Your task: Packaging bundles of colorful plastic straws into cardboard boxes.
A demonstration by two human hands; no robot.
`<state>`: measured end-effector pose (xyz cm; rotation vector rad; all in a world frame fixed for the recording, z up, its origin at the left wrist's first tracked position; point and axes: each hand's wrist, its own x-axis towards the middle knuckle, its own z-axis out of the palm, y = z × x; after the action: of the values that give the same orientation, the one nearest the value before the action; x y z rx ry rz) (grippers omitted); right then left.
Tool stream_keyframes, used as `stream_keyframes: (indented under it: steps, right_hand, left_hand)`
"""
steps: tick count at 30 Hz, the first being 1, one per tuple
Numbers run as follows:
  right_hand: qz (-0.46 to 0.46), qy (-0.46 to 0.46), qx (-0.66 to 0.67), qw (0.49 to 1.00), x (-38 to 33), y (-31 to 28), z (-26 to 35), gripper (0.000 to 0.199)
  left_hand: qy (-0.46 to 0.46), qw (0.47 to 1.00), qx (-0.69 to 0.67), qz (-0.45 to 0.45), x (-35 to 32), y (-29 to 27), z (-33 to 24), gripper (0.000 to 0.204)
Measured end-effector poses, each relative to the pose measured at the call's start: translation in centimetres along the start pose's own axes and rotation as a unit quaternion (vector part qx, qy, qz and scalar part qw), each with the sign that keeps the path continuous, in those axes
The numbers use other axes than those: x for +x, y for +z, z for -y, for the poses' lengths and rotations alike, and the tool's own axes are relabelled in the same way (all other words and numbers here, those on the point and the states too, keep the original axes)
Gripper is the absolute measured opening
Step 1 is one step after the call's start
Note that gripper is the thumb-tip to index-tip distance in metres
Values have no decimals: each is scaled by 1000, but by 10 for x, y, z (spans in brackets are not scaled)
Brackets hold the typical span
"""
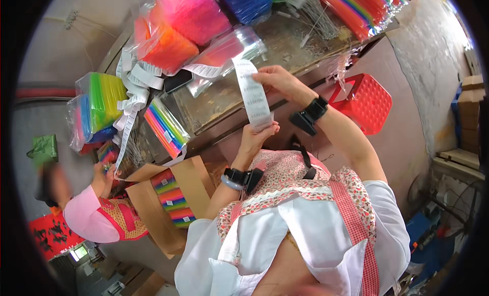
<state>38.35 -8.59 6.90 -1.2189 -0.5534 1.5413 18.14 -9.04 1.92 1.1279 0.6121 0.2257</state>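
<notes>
A: Nearest the camera, below the white shirt and floral apron, what do the hands have?

B: A white paper strip of printed labels, stretched just in front of the workbench. The left hand pinches its lower end between thumb and fingers; the right hand is closed on its upper edge.

A: How far along does it look?

B: Partly done, I judge. An open cardboard box, down to the left of the workbench, already holds stacked packs of rainbow straws, some bearing small white labels. More label strips trail over the workbench's left end.

A: And unpacked stock?

B: Clear bags of coloured straws are piled on the workbench. A red plastic stool stands to its right.
</notes>
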Motion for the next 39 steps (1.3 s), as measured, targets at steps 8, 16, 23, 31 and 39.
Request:
stream_keyframes:
  steps: [8, 16, 23, 31, 39]
  right_hand:
    - [-15, -464, -439, 769, -84, -19, 34, 34]
    - [44, -164, -234, 957, -79, -47, 56, 31]
    - [-115, -176, -156, 965, -51, -61, 72, 31]
    - [-179, -449, -570, 664, -82, -72, 142, 14]
    - [-41, -395, -481, 781, -75, -126, 160, 15]
  left_hand:
    - [16, 991, -54, -120, 9, 53, -75, 28]
    - [38, 959, -268, -80, 75, 60, -148, 32]
    - [176, 983, 31, 39, 94, 78, -150, 29]
    - [147, 989, -3, 25, 122, 82, -162, 16]
    - [149, 982, 104, 48, 143, 112, -178, 16]
